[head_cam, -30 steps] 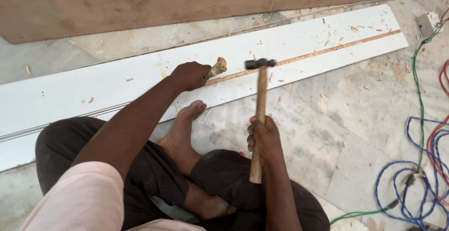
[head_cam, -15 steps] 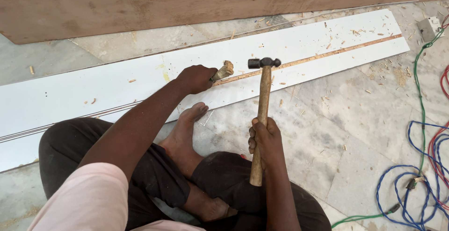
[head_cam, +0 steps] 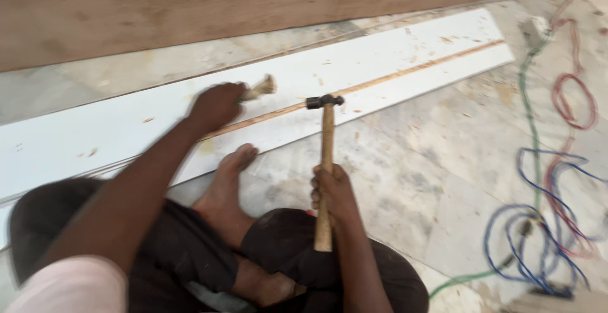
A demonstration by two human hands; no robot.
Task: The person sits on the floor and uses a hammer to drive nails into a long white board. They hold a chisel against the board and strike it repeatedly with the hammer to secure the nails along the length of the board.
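Both my hands are busy: my right hand [head_cam: 332,189] has its fingers wrapped around the wooden handle of a hammer [head_cam: 325,161], its head poised over the groove in the long white board [head_cam: 392,59] lying on the floor. My left hand [head_cam: 216,107], blurred, grips a wooden-handled tool [head_cam: 261,87] resting on that board.

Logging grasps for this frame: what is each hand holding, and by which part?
Right hand: hammer, gripped low on its wooden handle. Left hand: a wooden-handled tool, fist around the handle; its working end is hidden.
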